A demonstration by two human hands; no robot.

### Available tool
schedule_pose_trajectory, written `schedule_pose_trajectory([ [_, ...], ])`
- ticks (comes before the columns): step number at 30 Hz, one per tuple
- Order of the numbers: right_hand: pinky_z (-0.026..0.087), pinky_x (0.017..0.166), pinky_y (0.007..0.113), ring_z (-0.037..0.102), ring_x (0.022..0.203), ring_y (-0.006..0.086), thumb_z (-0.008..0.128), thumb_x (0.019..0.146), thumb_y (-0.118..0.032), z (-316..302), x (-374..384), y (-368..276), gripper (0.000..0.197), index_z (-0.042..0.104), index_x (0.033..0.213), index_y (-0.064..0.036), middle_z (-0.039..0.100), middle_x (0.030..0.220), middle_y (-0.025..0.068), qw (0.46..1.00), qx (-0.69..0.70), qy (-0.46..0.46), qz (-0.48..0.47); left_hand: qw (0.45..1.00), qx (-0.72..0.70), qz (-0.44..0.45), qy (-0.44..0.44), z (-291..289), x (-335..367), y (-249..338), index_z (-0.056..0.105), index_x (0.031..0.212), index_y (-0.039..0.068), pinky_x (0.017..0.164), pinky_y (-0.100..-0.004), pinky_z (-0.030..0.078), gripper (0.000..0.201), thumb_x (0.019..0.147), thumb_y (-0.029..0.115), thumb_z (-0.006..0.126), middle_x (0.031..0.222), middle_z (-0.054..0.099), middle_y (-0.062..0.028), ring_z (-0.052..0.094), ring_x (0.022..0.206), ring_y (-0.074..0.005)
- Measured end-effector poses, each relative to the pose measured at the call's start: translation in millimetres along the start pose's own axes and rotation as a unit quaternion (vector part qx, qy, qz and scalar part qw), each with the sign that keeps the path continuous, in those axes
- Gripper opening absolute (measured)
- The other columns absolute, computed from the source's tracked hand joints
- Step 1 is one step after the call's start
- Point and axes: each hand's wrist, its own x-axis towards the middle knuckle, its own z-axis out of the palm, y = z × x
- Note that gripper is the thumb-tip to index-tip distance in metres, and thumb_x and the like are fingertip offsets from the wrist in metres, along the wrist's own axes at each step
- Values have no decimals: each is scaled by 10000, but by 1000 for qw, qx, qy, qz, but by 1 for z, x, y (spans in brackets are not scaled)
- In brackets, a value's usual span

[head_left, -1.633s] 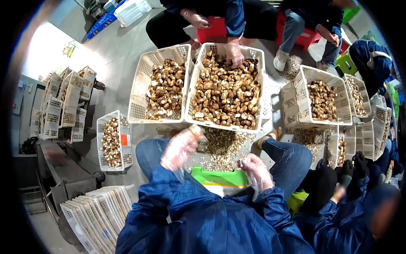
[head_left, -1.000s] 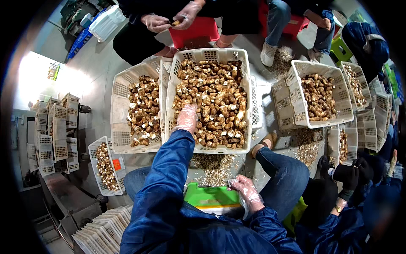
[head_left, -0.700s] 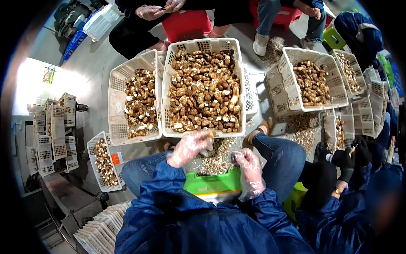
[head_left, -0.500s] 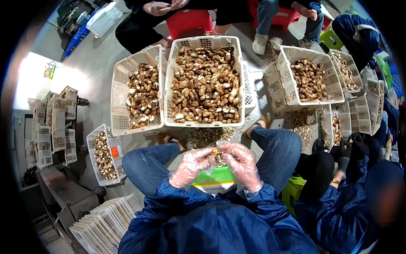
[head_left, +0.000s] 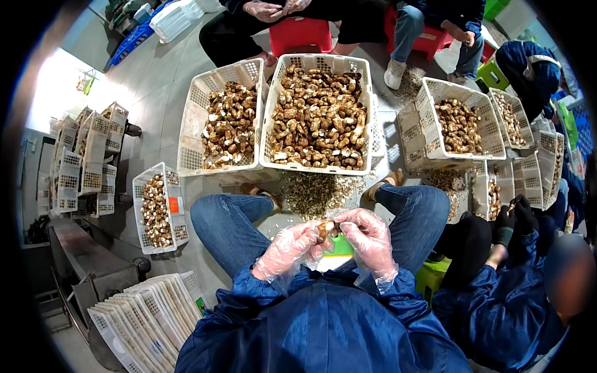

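- One mushroom (head_left: 324, 230), brown with a pale patch, sits at the fingertips of the left hand (head_left: 287, 250), on that grip's right-hand side and just short of the right hand's fingers
- The left grip is narrow, closed on the mushroom; it seems to be steadying the piece while the other hand works on it
- The right hand (head_left: 373, 242) has its fingers drawn together beside the mushroom; I cannot tell whether a small tool or a scrap is pinched there
- This one piece looks partway through being trimmed, though the fingers hide too much of it to say how much is cut
- Just below both grips, between the knees, shows a green surface (head_left: 341, 247), partly covered by the hands
- Beyond the grips lies a heap of pale and dark scraps (head_left: 316, 194) on the floor, which suggests a good deal is already done
- Farther ahead of the grips, a white crate (head_left: 314, 168) holds a thick layer of mushrooms, so plenty appears left if these are the untrimmed ones
- Ahead and to the left of the grips, a second crate (head_left: 191, 133) is partly filled; whether its pieces are finished, I cannot tell
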Motion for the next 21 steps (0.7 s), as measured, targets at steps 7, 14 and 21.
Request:
schedule_pose_trajectory([
  [7,497,747,295,616,860,164,625,796,27,0,-3,2,74,639,869,26,623,960,114,992,-71,-50,-91,990,-137,-40,-4,2,-13,-4,532,1207,9,557,-182,378,445,984,387,458,849,596,-11,455,629,-41],
  [14,474,772,262,591,860,133,608,824,-2,8,-7,-5,61,644,864,28,630,902,92,988,-127,-41,-73,997,-63,-4,33,5,-15,-3,488,1291,11,580,-182,403,432,993,323,459,875,609,-30,469,639,-47],
  [21,485,761,265,607,844,135,595,824,25,8,-9,-6,44,633,834,46,647,894,88,984,-147,-44,-88,998,-41,-26,36,8,-15,2,465,1319,16,584,-183,402,487,990,374,450,854,604,-19,468,637,-42],
])
